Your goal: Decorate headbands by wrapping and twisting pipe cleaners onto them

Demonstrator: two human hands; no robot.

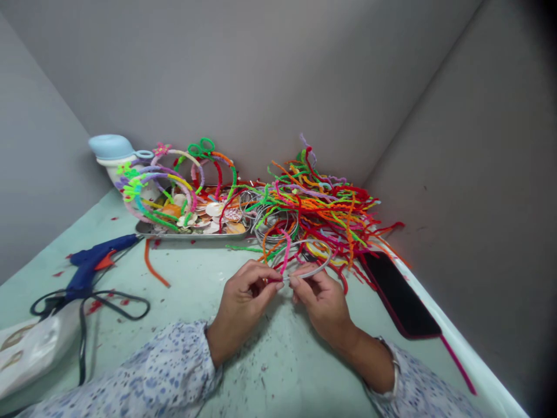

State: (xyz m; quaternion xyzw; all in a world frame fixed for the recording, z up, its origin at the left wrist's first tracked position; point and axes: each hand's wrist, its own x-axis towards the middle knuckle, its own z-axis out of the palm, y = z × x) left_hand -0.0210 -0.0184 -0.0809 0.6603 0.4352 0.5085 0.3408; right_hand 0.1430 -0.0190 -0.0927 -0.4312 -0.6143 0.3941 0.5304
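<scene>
Near the middle of the table, my left hand pinches a pink pipe cleaner against one end of a thin pale headband. The free part of the pipe cleaner sticks up from my fingertips. My right hand is closed on the headband just beside that end, thumb on top. The band curves away behind my fingers, in front of the pile of colourful pipe cleaners. My fingers hide part of where pipe cleaner and band meet.
Behind my left hand, a metal tray holds shells, with several wrapped headbands over it. A blue glue gun with a looped black cord and a white packet lie left. A white bottle stands behind; a phone lies right.
</scene>
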